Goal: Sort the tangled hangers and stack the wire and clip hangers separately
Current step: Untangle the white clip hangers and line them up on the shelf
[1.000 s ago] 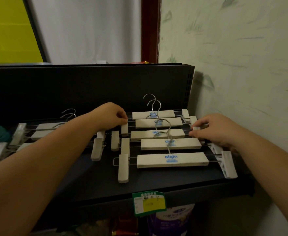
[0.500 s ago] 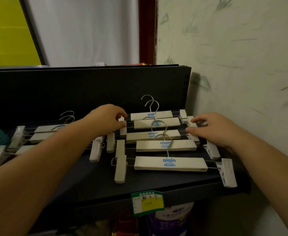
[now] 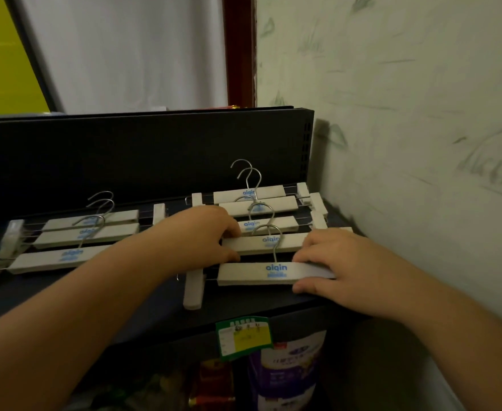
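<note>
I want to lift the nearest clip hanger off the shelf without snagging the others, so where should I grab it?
Grip the nearest clip hanger by its flat wooden bar, from the front edge: thumb under, fingers on top, as the right hand does. Its hook overlaps the hanger behind, so probably lift up first.

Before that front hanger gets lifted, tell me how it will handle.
The front hanger looks like a solid pale bar, so it should stay stiff and probably light. Its clip rides on thin wire rails and may slide or dangle. Its hook lies over the next hanger, so it could snag. The right hand pinches the bar's right end, so the left end may dip.
</note>
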A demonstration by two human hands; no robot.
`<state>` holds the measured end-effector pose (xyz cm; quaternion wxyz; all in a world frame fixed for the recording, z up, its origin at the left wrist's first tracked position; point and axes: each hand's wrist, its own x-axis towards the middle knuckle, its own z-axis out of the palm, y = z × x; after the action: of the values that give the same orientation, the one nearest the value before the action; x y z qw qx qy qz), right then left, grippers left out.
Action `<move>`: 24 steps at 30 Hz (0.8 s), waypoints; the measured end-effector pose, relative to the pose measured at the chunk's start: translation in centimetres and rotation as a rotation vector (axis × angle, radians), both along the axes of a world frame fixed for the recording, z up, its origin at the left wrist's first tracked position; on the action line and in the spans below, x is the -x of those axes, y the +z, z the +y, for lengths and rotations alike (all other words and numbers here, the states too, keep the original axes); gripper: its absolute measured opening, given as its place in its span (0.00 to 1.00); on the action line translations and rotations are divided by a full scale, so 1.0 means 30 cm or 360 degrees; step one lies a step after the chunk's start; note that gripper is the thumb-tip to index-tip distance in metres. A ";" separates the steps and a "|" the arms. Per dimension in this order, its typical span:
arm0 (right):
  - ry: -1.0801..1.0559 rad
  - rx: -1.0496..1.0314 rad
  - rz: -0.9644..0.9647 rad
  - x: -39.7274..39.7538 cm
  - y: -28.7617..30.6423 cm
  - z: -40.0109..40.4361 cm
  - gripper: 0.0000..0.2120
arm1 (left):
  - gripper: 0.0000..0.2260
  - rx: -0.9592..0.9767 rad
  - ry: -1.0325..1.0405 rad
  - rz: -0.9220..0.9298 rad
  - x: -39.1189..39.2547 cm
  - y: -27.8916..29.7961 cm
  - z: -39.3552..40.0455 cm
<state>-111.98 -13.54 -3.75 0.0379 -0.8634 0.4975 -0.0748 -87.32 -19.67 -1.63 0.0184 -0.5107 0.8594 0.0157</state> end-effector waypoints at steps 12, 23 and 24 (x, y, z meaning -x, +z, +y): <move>0.0101 0.0103 -0.0052 0.042 0.000 0.062 0.23 | 0.12 -0.0205 -0.0074 0.0315 0.008 0.016 0.058; 0.0107 0.0079 -0.0179 0.091 0.018 0.070 0.23 | 0.18 -0.0101 0.0060 0.0253 -0.003 -0.021 0.049; 0.0100 0.0085 -0.0192 0.092 0.022 0.071 0.22 | 0.19 -0.0076 0.0073 0.0261 -0.009 -0.019 0.049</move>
<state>-114.74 -11.43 -3.11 0.0472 -0.8733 0.4647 -0.1387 -87.06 -18.22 -2.19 -0.0401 -0.5266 0.8455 0.0784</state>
